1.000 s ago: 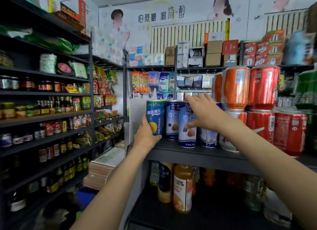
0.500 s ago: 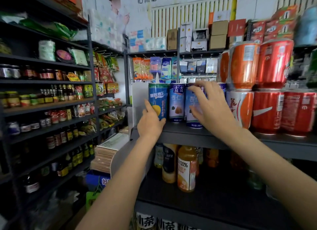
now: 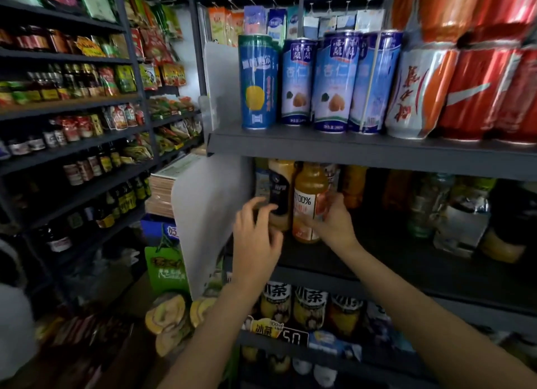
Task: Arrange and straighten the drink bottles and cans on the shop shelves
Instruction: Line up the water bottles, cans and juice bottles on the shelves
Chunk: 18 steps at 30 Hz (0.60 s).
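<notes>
I see the orange juice bottle standing upright at the front of the middle shelf, touching a dark-labelled bottle on its left. My right hand grasps the juice bottle low down, fingers curled round it. My left hand hovers at the dark-labelled bottle, fingers loosely curled; contact I cannot tell. Above, blue cans stand in a row on the upper shelf.
</notes>
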Motion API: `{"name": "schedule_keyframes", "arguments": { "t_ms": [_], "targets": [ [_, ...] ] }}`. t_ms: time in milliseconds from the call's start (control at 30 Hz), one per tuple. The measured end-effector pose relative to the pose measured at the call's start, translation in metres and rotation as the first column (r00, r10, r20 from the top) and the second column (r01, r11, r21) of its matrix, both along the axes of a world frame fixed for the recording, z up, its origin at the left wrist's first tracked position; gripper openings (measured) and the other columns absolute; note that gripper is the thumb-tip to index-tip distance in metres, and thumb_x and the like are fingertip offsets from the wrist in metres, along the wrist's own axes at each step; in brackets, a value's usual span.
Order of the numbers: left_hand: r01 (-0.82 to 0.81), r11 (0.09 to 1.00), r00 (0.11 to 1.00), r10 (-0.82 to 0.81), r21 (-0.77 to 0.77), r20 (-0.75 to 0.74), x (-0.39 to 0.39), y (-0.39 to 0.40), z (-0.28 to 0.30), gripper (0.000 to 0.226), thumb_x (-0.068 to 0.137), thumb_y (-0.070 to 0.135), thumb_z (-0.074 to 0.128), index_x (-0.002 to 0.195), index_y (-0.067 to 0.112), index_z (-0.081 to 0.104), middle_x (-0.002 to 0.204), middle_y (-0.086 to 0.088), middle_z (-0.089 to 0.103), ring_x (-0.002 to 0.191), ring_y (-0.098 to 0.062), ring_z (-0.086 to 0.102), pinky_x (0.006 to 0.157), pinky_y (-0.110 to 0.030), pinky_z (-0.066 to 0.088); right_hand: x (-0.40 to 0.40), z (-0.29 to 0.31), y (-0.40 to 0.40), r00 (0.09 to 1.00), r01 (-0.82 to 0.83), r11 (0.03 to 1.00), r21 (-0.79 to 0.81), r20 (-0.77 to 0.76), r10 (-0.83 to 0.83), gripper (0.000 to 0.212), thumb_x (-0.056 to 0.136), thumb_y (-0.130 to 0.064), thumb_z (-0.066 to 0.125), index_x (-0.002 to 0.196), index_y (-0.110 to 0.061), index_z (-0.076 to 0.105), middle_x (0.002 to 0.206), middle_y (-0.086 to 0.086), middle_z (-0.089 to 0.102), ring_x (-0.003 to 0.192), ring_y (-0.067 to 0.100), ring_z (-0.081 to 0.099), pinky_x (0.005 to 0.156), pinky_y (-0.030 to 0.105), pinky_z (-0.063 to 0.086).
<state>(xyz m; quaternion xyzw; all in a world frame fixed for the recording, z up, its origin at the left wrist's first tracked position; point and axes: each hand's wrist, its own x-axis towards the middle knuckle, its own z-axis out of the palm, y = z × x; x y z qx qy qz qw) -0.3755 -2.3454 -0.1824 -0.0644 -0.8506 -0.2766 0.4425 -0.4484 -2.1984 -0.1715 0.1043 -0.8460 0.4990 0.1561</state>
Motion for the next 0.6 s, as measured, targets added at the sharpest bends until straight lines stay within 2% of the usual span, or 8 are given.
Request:
{"name": "schedule_keyframes", "arguments": {
  "t_ms": [100, 233, 400, 467, 533, 600],
  "targets": [
    [-0.009, 0.998, 0.997, 0.003, 0.068, 0.081, -0.006, -0.002, -0.013, 0.036, 0.076, -0.003, 0.062, 0.110, 0.006, 0.058, 0.118, -0.014, 0.050, 0.108, -0.021, 0.043, 0.089, -0.037, 0.042, -0.017, -0.002, -0.010, 0.993, 0.083, 0.987, -0.136, 0.094, -0.071, 0.071, 0.071, -0.021, 0.080, 0.127, -0.007, 0.038, 0.129, 0.012, 0.053, 0.121, 0.025, 0.051, 0.095, 0.031, 0.040],
    [0.017, 0.993, 0.991, -0.032, 0.120, 0.129, -0.019, 0.003, -0.015, 0.038, 0.076, -0.004, 0.062, 0.113, 0.003, 0.056, 0.116, -0.016, 0.050, 0.108, -0.030, 0.051, 0.092, -0.036, 0.043, -0.018, -0.012, 0.004, 0.991, 0.124, 0.987, -0.097, 0.056, -0.119, 0.076, 0.066, -0.023, 0.083, 0.127, -0.012, 0.040, 0.128, 0.009, 0.052, 0.119, 0.022, 0.051, 0.099, 0.038, 0.045],
    [0.144, 0.971, 0.941, -0.194, 0.190, 0.278, -0.040, 0.038, -0.021, 0.047, 0.083, 0.007, 0.061, 0.127, 0.009, 0.046, 0.126, -0.010, 0.044, 0.116, -0.023, 0.047, 0.097, -0.030, 0.040, 0.004, -0.010, 0.050, 0.986, 0.161, 0.987, -0.020, 0.051, -0.160, 0.074, 0.069, -0.020, 0.080, 0.130, -0.010, 0.040, 0.127, 0.009, 0.042, 0.120, 0.021, 0.044, 0.096, 0.030, 0.038],
    [0.280, 0.933, 0.862, -0.348, 0.227, 0.367, -0.044, 0.060, -0.028, 0.055, 0.085, 0.013, 0.062, 0.134, 0.012, 0.039, 0.132, -0.008, 0.044, 0.121, -0.020, 0.045, 0.100, -0.028, 0.038, 0.014, -0.009, 0.073, 0.989, 0.130, 0.992, -0.002, 0.078, -0.129, 0.070, 0.068, -0.021, 0.081, 0.126, -0.012, 0.042, 0.123, 0.008, 0.045, 0.115, 0.019, 0.045, 0.095, 0.030, 0.038],
    [0.447, 0.845, 0.692, -0.534, 0.293, 0.486, -0.043, 0.081, -0.034, 0.065, 0.084, 0.018, 0.065, 0.140, 0.015, 0.031, 0.135, -0.004, 0.046, 0.124, -0.017, 0.044, 0.099, -0.023, 0.036, 0.023, -0.009, 0.096, 0.992, 0.075, 0.997, -0.011, 0.102, -0.074, 0.066, 0.067, -0.022, 0.082, 0.121, -0.018, 0.044, 0.121, 0.008, 0.051, 0.113, 0.018, 0.049, 0.097, 0.034, 0.043],
    [0.553, 0.773, 0.522, -0.613, 0.313, 0.593, -0.039, 0.097, -0.036, 0.075, 0.082, 0.020, 0.068, 0.143, 0.019, 0.025, 0.135, 0.003, 0.047, 0.123, -0.011, 0.045, 0.093, -0.014, 0.035, 0.031, -0.009, 0.116, 0.992, 0.040, 0.999, -0.007, 0.117, -0.039, 0.063, 0.067, -0.021, 0.082, 0.116, -0.024, 0.043, 0.120, 0.008, 0.055, 0.112, 0.020, 0.053, 0.097, 0.040, 0.045]
  ]
}}
